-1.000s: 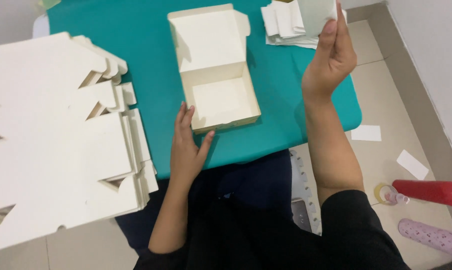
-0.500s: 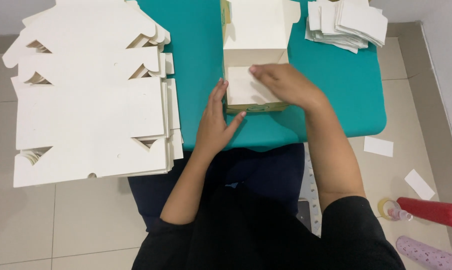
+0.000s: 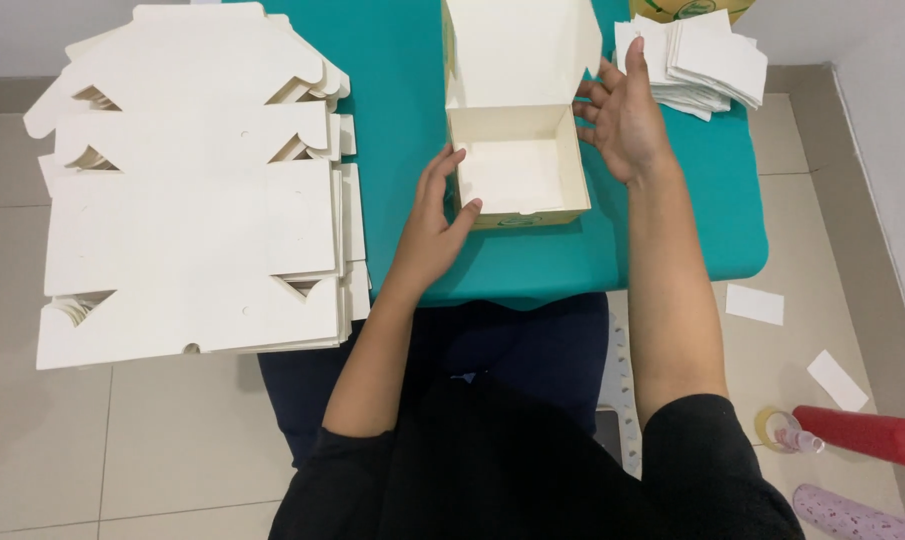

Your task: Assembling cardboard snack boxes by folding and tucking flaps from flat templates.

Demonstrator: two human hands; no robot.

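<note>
Left grip (image 3: 434,215) spread against open box (image 3: 517,170), right grip (image 3: 624,118) spread beside it

A teal counter (image 3: 402,60) stands on a floor (image 3: 122,440) of pale beige tiles with thin grout lines. A white wall (image 3: 887,110) runs along the right, meeting a grey-brown skirting strip (image 3: 17,92) at the far edge. The light is soft and even.

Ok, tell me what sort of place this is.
Probably a home corner set up for box packing. A small teal-topped table stands on a beige tiled floor, with a stack of flat white die-cut cardboard blanks beside an open folded cardboard box, held by the left hand.
</note>
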